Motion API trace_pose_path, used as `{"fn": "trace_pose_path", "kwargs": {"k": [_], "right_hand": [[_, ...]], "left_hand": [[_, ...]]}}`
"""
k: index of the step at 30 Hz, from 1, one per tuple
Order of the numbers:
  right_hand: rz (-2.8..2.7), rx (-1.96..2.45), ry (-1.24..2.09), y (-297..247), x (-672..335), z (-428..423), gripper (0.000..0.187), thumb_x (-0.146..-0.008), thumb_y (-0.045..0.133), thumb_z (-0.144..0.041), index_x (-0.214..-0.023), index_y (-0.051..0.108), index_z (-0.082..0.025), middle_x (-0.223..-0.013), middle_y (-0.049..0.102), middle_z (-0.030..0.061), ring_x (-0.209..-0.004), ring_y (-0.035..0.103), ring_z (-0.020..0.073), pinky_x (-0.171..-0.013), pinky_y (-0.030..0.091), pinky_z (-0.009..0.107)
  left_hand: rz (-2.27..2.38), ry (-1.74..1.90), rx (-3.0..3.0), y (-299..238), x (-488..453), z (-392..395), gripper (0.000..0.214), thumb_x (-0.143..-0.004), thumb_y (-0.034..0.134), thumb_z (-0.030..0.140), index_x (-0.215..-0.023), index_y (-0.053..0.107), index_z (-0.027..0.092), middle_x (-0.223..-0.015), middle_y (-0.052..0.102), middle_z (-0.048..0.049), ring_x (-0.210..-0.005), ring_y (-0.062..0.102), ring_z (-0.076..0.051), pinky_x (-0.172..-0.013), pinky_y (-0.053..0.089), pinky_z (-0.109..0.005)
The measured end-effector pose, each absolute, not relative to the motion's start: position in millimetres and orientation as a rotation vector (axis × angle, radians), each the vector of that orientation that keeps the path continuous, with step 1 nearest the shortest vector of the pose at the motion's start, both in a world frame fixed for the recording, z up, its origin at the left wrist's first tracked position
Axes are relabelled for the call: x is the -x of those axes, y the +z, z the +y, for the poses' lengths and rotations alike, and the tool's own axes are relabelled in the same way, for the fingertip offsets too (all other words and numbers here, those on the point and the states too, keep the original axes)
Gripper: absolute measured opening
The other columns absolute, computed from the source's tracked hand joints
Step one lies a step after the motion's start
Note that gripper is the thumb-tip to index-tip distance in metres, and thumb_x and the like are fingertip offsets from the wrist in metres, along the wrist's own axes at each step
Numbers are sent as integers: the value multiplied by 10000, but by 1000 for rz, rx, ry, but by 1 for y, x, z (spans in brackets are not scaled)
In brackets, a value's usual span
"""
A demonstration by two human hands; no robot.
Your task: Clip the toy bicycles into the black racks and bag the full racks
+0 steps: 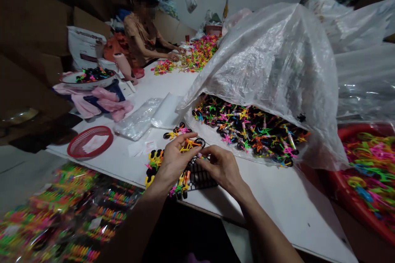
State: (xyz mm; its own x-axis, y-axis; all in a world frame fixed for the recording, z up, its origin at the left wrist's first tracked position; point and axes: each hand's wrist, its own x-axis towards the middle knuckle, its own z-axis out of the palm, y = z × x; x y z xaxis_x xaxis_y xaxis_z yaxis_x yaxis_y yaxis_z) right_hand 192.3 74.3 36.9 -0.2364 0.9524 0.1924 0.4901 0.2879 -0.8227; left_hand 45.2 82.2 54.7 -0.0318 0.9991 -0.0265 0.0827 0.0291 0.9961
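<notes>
My left hand [173, 160] pinches a small yellow-orange toy bicycle [191, 144] with a black spoked wheel. Close beside it, the thumb and fingers of my right hand [224, 168] are pressed together on a small bit whose kind I cannot make out. Below both hands lies a black slotted tray [202, 176]. Toy bicycles [184, 181] in yellow, pink, orange and green stand in rows at its left side, partly hidden by my left hand. Another toy bicycle [178, 130] lies just beyond my hands on the white table.
A large clear plastic bag [262, 57] spills toy bicycles [247, 127] onto the table [265, 185]. Red basket [74, 146] and flat plastic bags [138, 119] lie left. A red tub [342, 197] of coloured parts stands right. Packed bags [61, 213] cover the floor. A co-worker [143, 37] sits beyond.
</notes>
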Motion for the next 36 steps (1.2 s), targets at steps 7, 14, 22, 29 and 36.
{"fn": "trace_pose_path", "kwargs": {"k": [7,14,22,29,36], "right_hand": [[-1586,1156,1281,46,-200,68,263,-729,616,-402,-781,595,-145,-608,476,-45,-530,378,73,-483,293,190],[-1581,1305,1080,-3,-183,79,144,-737,584,-305,-763,573,-164,-691,570,-5,-634,523,127,-617,416,236],[-1899,1437,908,-50,-158,85,107,-772,483,-151,-831,572,-161,-806,599,37,-738,558,151,-670,419,237],[-2338,1502,601,-46,-154,82,200,-792,430,-152,-965,529,-162,-901,571,59,-740,553,158,-634,411,240],[-2448,1309,821,-35,-174,100,201,-857,452,-255,-983,586,-174,-928,624,40,-805,585,144,-687,432,224]], "left_hand": [[1274,1053,-1576,71,-33,74,568,-683,687,302,-1214,504,217,-1037,625,-43,-892,595,-172,-792,475,-304],[1469,650,-2384,43,-2,72,194,-845,482,211,-995,597,166,-928,617,-58,-883,565,-192,-790,450,-342],[1396,721,-2447,19,-10,72,174,-851,498,174,-1000,586,178,-918,631,-34,-876,577,-167,-781,450,-289],[1305,850,-2568,4,-5,76,191,-847,542,288,-979,577,154,-862,643,-39,-802,589,-172,-730,451,-286],[1243,913,-2666,0,-7,74,161,-898,437,206,-898,589,155,-803,639,-29,-758,579,-151,-715,444,-268]]}}
